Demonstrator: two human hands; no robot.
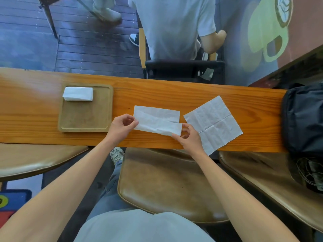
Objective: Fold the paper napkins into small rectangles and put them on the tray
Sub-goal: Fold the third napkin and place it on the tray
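Observation:
A white paper napkin (158, 120) lies mid-table, its near half lifted and partly turned over the far half. My left hand (120, 128) pinches its near left corner. My right hand (187, 138) pinches its near right corner. An unfolded square napkin (214, 124) lies flat to the right, partly under my right wrist. A wooden tray (85, 119) sits to the left, and a small stack of folded napkins (78, 93) rests in its far left corner.
The narrow wooden table (174, 91) runs left to right. A black bag (304, 117) sits at its right end. Brown padded seats (166, 186) stand below the near edge. A person in a white shirt (174, 27) sits on a chair beyond the far edge.

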